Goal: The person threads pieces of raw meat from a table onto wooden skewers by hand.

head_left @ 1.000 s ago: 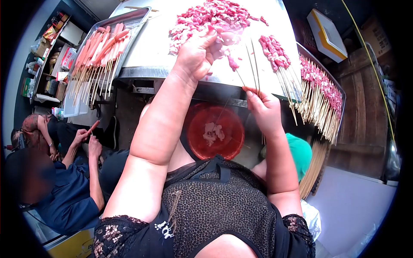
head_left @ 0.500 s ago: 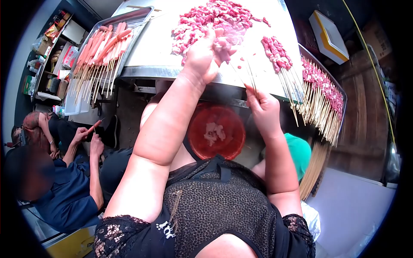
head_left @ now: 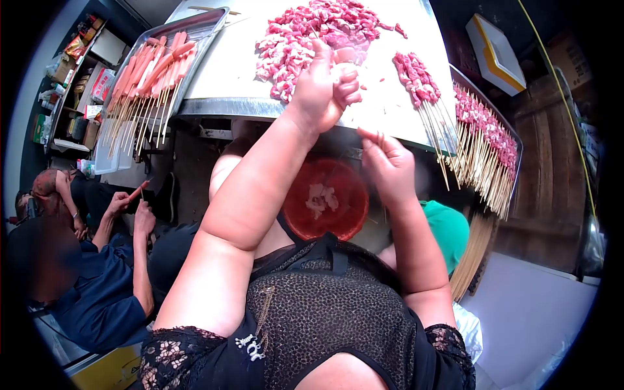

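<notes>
Meat pieces (head_left: 281, 55) nearly reach the table edge (head_left: 224, 107); left hand (head_left: 322, 91), fingers curled, is apart from right hand (head_left: 390, 162), fingers pinched.

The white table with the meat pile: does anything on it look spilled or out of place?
Only slightly: a few small scraps straggle off the right side of the meat pile on the white table. They look stray because most of the meat is heaped or skewered.

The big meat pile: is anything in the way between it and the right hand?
Yes, the left hand. In this view it is over the table, between the right hand and the meat pile. Nothing else visible blocks that way.
</notes>
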Tool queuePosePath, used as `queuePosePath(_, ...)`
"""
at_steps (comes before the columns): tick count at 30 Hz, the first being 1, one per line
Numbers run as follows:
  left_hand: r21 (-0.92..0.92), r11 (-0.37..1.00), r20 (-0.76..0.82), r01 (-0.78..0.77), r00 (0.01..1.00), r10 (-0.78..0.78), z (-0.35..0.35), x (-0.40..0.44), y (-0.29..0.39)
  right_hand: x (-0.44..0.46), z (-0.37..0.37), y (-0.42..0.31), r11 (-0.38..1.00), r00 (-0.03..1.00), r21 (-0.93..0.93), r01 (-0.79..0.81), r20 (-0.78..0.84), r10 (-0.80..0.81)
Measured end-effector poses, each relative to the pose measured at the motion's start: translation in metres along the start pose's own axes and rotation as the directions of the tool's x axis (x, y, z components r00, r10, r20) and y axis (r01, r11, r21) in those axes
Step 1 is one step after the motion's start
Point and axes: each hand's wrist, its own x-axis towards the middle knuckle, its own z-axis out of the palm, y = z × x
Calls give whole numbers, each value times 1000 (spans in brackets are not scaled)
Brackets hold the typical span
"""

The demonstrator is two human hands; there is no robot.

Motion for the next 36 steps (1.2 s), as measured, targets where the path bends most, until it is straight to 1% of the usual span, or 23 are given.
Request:
queuePosePath(1, -6, 1000, 45, -8, 999, 8, -2, 1, 0, 1, -3, -4, 997, 998, -72, 1, -56, -5)
queuePosePath(2, -13, 1000, 89, -16, 996, 17, -6, 1, -1, 2, -7, -3, 993, 995, -105, 47, -82, -56)
queuePosePath(3, 82, 995, 165, -52, 986, 37, -20, 10, -1, 2, -11, -2, 991, 993, -118, 59, -91, -70)
queuePosePath(4, 84, 995, 143, -58, 989, 45, -25, 11, 1, 2, -15, -1, 989, 991, -131, 71, -100, -85)
queuePosePath(6, 137, 987, 35, -78, 997, 74, -28, 12, 6, 1, -15, -4, 985, 989, -152, 87, -102, -103)
queuePosePath(7, 139, 987, 38, -79, 997, 74, -27, 11, 7, 0, -16, -5, 980, 987, -174, 100, -104, -119)
queuePosePath(9, 205, 969, 126, -140, 985, 116, -24, 7, 8, 0, -17, -2, 979, 989, -184, 82, -104, -103)
queuePosePath(11, 217, 965, 110, -147, 986, 125, -24, 6, 7, 0, -17, 4, 978, 991, -197, 63, -101, -84)
queuePosePath(13, 228, 961, 93, -156, 986, 138, -24, 5, 7, 1, -17, 8, 960, 985, -261, 101, -107, -133)
queuePosePath(14, 193, 966, 95, -174, 983, 158, -24, 5, 6, 0, -16, 7, 959, 985, -263, 103, -105, -134)
queuePosePath(16, 157, 968, 98, -194, 979, 180, -25, 4, 5, -2, -16, 5, 924, 981, -347, 159, -50, -188)
queuePosePath(20, 128, 962, 62, -243, 970, 236, -27, 6, 7, -4, -14, -8, 904, 984, -393, 168, 8, -179)
queuePosePath(22, 105, 960, 44, -261, 965, 257, -28, 7, 8, -5, -15, -11, 958, 996, -275, 77, 53, -65)
queuePosePath(23, 78, 964, 7, -255, 967, 255, -28, 9, 9, -5, -15, -12, 958, 997, -275, 77, 53, -65)
queuePosePath(25, 35, 970, -56, -240, 969, 242, -30, 12, 11, -4, -16, -12, 997, 991, -68, -41, 124, 49)
queuePosePath(26, 35, 970, -56, -240, 969, 241, -30, 13, 12, -4, -17, -14, 997, 991, -68, -41, 124, 49)
queuePosePath(28, -8, 972, -62, -235, 970, 234, -31, 14, 13, -5, -20, -22, 973, 958, 34, -229, 186, 219)
queuePosePath(29, -8, 972, -63, -234, 970, 233, -31, 14, 14, -5, -21, -24, 973, 958, 34, -230, 186, 220)
queuePosePath(31, -10, 971, -79, -240, 968, 238, -30, 14, 15, -6, -24, -28, 934, 921, 110, -339, 241, 306)
queuePosePath(32, -10, 971, -79, -239, 968, 237, -30, 14, 15, -6, -26, -28, 934, 921, 110, -340, 240, 307)
queuePosePath(34, -1, 974, -83, -225, 971, 224, -30, 15, 15, -5, -32, -27, 904, 889, 154, -398, 308, 339)
queuePosePath(36, 11, 973, -83, -232, 969, 232, -32, 16, 17, -6, -35, -25, 902, 887, 145, -407, 300, 352)
